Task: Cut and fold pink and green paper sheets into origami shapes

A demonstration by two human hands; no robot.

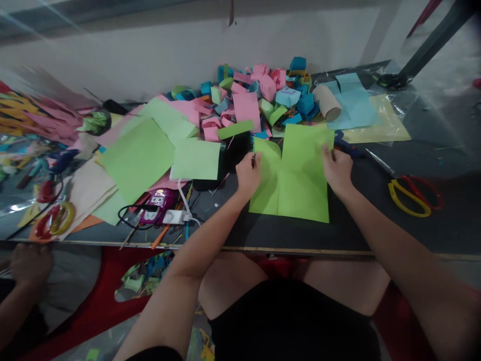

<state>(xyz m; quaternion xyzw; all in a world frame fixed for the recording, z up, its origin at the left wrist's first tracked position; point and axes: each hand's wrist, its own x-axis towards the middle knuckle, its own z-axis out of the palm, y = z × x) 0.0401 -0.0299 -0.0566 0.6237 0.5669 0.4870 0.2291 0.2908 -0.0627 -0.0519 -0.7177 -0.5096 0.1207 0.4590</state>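
Observation:
A bright green sheet of paper [304, 175] stands before me at the front of the dark table, with a vertical and a horizontal crease. Its upper edge is split into a lower left part and a higher right part; I cannot tell how far the split runs. My left hand [248, 174] is closed on the left edge, and a small dark spot shows at its fingers. On the right edge, my right hand [338, 169] pinches the sheet between thumb and fingers. Scissors with red and yellow handles [409, 198] lie to the right of my right hand.
Behind the sheet are a heap of folded paper pieces [259, 95], a cardboard tube [326, 103] and blue paper [355, 103]. Leftward lie green sheets [139, 158], a white charger [176, 216] and more scissors [54, 220]. Another person's hand [32, 263] rests at far left.

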